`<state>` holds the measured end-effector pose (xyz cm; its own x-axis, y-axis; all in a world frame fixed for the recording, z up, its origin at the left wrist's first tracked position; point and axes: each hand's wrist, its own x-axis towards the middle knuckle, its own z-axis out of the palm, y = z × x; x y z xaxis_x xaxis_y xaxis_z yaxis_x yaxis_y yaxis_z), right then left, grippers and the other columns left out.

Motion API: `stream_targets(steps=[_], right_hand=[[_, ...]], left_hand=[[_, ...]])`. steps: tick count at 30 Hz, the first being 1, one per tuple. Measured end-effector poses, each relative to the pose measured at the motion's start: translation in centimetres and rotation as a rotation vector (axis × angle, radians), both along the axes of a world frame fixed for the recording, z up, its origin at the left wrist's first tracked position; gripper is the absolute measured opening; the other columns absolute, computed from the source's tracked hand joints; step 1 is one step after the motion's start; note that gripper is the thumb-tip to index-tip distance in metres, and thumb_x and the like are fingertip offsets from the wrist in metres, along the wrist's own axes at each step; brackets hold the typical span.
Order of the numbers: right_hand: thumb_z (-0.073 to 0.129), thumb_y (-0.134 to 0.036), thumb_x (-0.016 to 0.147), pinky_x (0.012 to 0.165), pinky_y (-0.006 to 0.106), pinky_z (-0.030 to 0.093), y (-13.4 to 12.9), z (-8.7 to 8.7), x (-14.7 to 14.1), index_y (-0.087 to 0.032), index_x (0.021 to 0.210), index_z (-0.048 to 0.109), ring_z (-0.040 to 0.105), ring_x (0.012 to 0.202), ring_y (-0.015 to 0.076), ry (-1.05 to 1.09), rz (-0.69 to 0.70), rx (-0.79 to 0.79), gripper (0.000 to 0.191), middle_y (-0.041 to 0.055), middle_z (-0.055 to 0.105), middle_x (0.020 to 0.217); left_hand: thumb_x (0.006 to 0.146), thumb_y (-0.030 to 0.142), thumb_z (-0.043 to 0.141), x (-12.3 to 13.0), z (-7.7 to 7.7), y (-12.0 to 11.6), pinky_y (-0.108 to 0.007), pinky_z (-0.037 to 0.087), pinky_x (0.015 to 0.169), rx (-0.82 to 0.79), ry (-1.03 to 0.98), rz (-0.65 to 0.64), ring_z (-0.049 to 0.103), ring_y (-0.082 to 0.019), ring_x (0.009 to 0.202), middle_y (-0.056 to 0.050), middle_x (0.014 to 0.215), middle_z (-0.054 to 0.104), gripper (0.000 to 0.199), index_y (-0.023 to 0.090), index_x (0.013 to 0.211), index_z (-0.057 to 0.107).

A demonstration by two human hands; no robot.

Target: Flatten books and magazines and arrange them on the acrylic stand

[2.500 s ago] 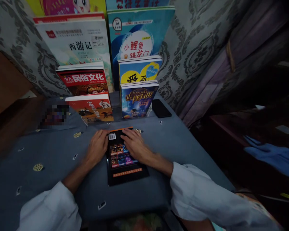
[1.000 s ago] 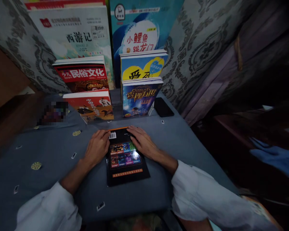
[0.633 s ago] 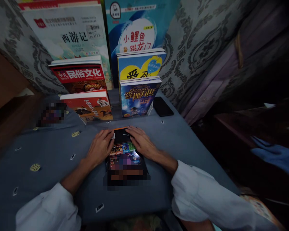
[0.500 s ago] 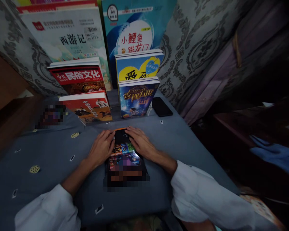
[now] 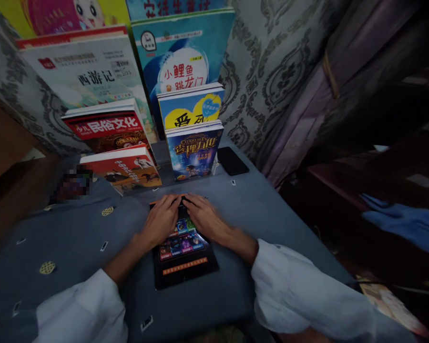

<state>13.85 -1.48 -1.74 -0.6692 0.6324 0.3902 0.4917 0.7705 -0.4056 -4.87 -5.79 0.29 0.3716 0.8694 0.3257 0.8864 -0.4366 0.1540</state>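
A black book [image 5: 184, 274] lies flat on the table, its cover showing rows of small colourful pictures and an orange strip of text near the close edge. My left hand [image 5: 162, 220] rests palm down across its far left part, fingers stretched forward. From the right, my right hand [image 5: 206, 220] lies on the far right part, its fingers also extended. The fingertips of both hands nearly meet near the far edge. Part of the pictures and the far end of the cover are hidden under the hands.
Behind the hands stand an orange-red book [image 5: 125, 171], a blue book [image 5: 195, 152] and several taller books in stepped rows. A black phone [image 5: 233, 160] lies right of them. The table [image 5: 271, 224] has a grey-blue patterned cloth; its right edge drops off beside a curtain [image 5: 300, 119].
My left hand has slid right, farther onto the book, and the hands are closer together. The view has shifted, so the standing books appear lower and farther left.
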Motion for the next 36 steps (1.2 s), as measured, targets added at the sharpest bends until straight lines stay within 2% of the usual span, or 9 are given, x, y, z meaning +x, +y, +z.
stream_targets(steps=[5,12,23,33,36], right_hand=[[0.049,-0.013,0.095,0.11,0.051,0.048,-0.3,0.8,0.4,-0.013,0.131,0.064,0.058,0.128,0.0299,-0.018,-0.016,0.037,0.038,0.0182,0.066,0.13],[0.044,-0.015,0.098,0.108,0.051,0.051,-0.4,0.3,2.2,-0.015,0.129,0.065,0.059,0.127,0.0274,0.021,0.055,0.061,0.038,0.0151,0.068,0.127],[0.043,-0.018,0.099,0.106,0.047,0.054,-0.4,0.3,2.7,-0.011,0.125,0.067,0.061,0.125,0.0268,0.088,0.075,0.026,0.036,0.0165,0.068,0.125],[0.042,-0.019,0.1,0.105,0.047,0.055,-0.9,0.2,3.1,-0.009,0.124,0.067,0.061,0.126,0.0275,0.079,0.102,0.086,0.036,0.0184,0.069,0.126],[0.042,-0.019,0.1,0.106,0.047,0.055,-1.2,0.3,3.2,-0.011,0.125,0.067,0.061,0.128,0.027,0.073,0.099,0.09,0.036,0.0174,0.069,0.127]], left_hand=[[0.091,0.006,0.043,0.7,0.1,1.1,-0.048,0.05,0.1,-0.017,0.051,-0.016,0.056,-0.027,0.116,-0.014,0.125,0.061,0.047,0.015,0.135,0.056],[0.087,0.0,0.043,1.3,0.3,2.2,-0.044,0.045,0.101,-0.053,0.047,-0.113,0.052,-0.027,0.126,-0.014,0.135,0.06,0.054,0.015,0.137,0.055],[0.09,0.001,0.04,1.0,0.3,2.1,-0.044,0.042,0.104,-0.097,-0.002,-0.156,0.051,-0.024,0.133,-0.012,0.143,0.058,0.055,0.018,0.14,0.054],[0.092,0.003,0.041,0.7,0.2,2.1,-0.045,0.045,0.103,-0.059,-0.061,-0.226,0.057,-0.025,0.128,-0.013,0.139,0.062,0.047,0.015,0.133,0.06],[0.093,0.005,0.043,0.7,0.3,2.1,-0.045,0.046,0.102,-0.053,-0.081,-0.248,0.059,-0.024,0.127,-0.011,0.137,0.064,0.045,0.017,0.131,0.062]])
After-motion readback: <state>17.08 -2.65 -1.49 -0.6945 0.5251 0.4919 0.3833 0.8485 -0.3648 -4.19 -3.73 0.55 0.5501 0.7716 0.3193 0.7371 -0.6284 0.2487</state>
